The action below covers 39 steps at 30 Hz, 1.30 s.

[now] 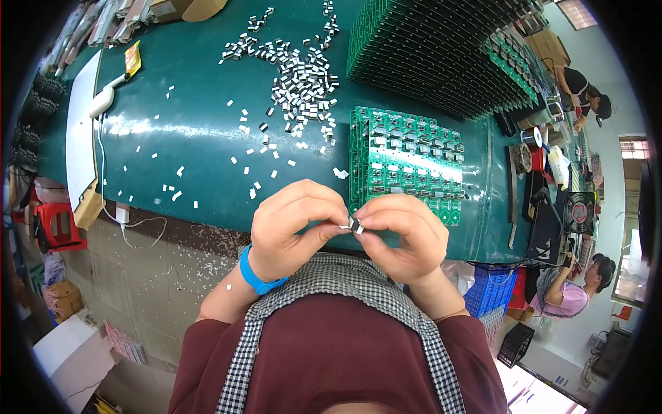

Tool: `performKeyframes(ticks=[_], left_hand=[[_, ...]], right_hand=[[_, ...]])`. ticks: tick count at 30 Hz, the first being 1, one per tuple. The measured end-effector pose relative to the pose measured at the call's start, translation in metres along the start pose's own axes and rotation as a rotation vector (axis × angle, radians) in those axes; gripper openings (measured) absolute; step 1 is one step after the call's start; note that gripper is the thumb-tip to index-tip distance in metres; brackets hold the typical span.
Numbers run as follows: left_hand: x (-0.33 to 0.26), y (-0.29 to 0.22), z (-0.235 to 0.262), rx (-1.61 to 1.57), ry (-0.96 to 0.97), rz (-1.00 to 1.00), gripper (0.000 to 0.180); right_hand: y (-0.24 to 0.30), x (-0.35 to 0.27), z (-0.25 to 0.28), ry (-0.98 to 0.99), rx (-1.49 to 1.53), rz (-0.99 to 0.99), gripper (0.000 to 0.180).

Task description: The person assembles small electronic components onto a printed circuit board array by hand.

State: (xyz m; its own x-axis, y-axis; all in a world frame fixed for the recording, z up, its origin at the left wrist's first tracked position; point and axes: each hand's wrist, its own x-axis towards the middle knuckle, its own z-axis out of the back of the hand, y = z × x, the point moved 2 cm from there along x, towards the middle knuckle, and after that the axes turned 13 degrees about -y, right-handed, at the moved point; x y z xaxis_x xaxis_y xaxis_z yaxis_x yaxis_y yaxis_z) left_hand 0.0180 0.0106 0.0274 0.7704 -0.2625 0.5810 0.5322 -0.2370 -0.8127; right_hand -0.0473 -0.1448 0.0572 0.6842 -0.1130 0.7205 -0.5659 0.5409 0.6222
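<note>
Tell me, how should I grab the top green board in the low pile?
Pinch the board by its right edge, coming from the right, I think: it lies flat with bumpy parts on top, the tall stack rises behind, and the right hand is in front.

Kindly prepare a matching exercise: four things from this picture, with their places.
1. small black-and-white block
2. bright blue wristband
3. low stack of green circuit boards
4. blue latticed plastic crate

A. on the dark green table
B. in fingertips of the right hand
C. beyond the table's near edge
D. around the left wrist

Right pairs: 1-B; 2-D; 3-A; 4-C.
</note>
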Motion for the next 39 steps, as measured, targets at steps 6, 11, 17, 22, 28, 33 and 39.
performKeyframes(ticks=[6,11,17,22,28,33,39], left_hand=[[-0.010,0.002,-0.008,-0.066,0.008,0.052,0.015],[-0.012,0.005,-0.010,-0.149,-0.027,-0.043,0.017],[-0.013,0.003,-0.011,-0.108,-0.028,-0.094,0.020],[-0.013,0.002,-0.014,-0.081,0.001,-0.137,0.021],[-0.009,0.004,-0.016,-0.106,0.007,-0.177,0.022],[-0.007,0.007,-0.017,-0.130,0.075,-0.189,0.026],[-0.007,0.009,-0.015,-0.119,0.090,-0.215,0.025]], right_hand=[[0.002,-0.009,0.002,0.001,-0.032,0.058,0.029],[0.005,-0.009,0.005,-0.003,0.020,-0.003,0.028],[0.006,-0.013,0.007,-0.017,-0.028,0.116,0.028],[0.006,-0.014,0.009,-0.006,-0.041,0.183,0.027],[0.002,-0.010,0.013,0.012,0.070,0.016,0.027],[0.000,-0.010,0.014,0.045,0.113,-0.016,0.027],[0.002,-0.015,0.014,0.058,0.079,-0.037,0.027]])
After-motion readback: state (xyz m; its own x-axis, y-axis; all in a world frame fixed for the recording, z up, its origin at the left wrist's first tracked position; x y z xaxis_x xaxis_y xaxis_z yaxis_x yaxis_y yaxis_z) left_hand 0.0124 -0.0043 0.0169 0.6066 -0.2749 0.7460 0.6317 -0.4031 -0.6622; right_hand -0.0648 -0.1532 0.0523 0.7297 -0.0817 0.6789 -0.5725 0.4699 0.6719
